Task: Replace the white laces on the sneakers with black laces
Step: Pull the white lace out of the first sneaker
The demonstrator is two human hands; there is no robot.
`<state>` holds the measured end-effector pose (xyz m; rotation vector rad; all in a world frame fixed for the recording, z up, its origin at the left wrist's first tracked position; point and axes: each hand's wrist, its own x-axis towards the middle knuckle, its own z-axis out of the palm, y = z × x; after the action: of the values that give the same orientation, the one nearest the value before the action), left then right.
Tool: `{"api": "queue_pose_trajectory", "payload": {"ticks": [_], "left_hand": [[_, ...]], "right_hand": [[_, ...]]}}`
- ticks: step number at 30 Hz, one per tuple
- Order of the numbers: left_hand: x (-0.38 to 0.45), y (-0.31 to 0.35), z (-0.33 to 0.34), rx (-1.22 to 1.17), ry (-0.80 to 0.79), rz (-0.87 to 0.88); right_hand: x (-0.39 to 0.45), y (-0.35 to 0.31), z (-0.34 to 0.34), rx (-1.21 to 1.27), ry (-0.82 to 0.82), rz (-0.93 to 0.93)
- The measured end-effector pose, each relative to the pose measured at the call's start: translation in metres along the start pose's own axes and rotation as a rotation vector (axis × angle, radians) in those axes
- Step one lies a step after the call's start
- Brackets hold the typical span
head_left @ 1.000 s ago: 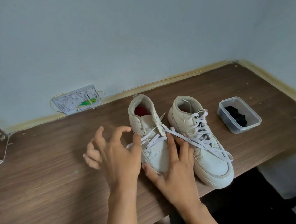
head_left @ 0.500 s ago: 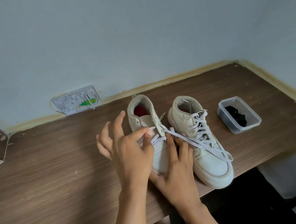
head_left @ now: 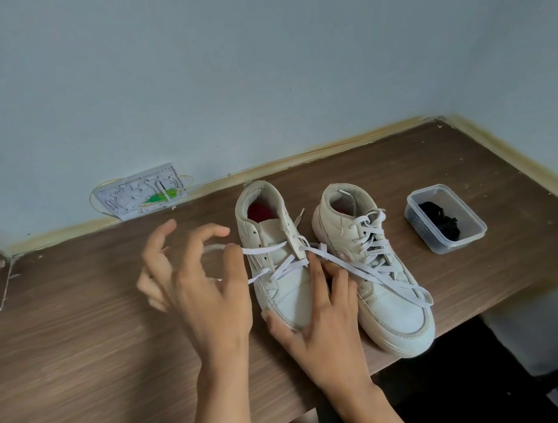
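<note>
Two white sneakers stand side by side on the wooden table (head_left: 79,353). The left sneaker (head_left: 277,256) has its white lace (head_left: 264,248) partly pulled out and loose. My left hand (head_left: 202,284) pinches that lace between thumb and fingers just left of the shoe and holds it taut. My right hand (head_left: 319,314) presses flat on the left sneaker's toe, fingers straight. The right sneaker (head_left: 376,270) is still laced in white; a long loose lace end (head_left: 381,276) lies across it. Black laces (head_left: 440,220) lie in a clear plastic box (head_left: 460,244) to the right.
A white wall socket plate (head_left: 141,191) with green and yellow wires sits at the wall behind my left hand. The table's front edge runs just under the shoes' toes. Walls close the back and right side.
My left hand has moved from the shoe's eyelets out to the left, drawing the white lace out with it. My right hand has stayed on the toe.
</note>
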<state>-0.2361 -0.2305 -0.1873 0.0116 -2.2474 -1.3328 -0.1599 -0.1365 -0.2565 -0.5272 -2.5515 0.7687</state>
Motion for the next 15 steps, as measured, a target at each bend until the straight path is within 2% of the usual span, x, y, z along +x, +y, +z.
{"api": "queue_pose_trajectory", "payload": {"ticks": [3, 5, 9, 12, 15], "left_hand": [[0.001, 0.0, 0.004, 0.05, -0.119, 0.147], [-0.005, 0.0, 0.01, 0.136, -0.24, 0.182], [-0.02, -0.006, 0.021, 0.285, -0.444, 0.086], [-0.025, -0.011, 0.025, 0.367, -0.44, 0.073], [-0.021, -0.011, 0.027, 0.332, -0.352, 0.117]], "right_hand": [[0.0, 0.0, 0.0, 0.005, -0.01, 0.004], [0.001, 0.0, 0.0, 0.016, -0.022, 0.008], [0.001, 0.001, 0.0, 0.017, -0.024, -0.011], [0.001, 0.001, -0.001, 0.02, -0.025, -0.017], [0.001, 0.0, -0.001, 0.032, -0.038, -0.004]]}}
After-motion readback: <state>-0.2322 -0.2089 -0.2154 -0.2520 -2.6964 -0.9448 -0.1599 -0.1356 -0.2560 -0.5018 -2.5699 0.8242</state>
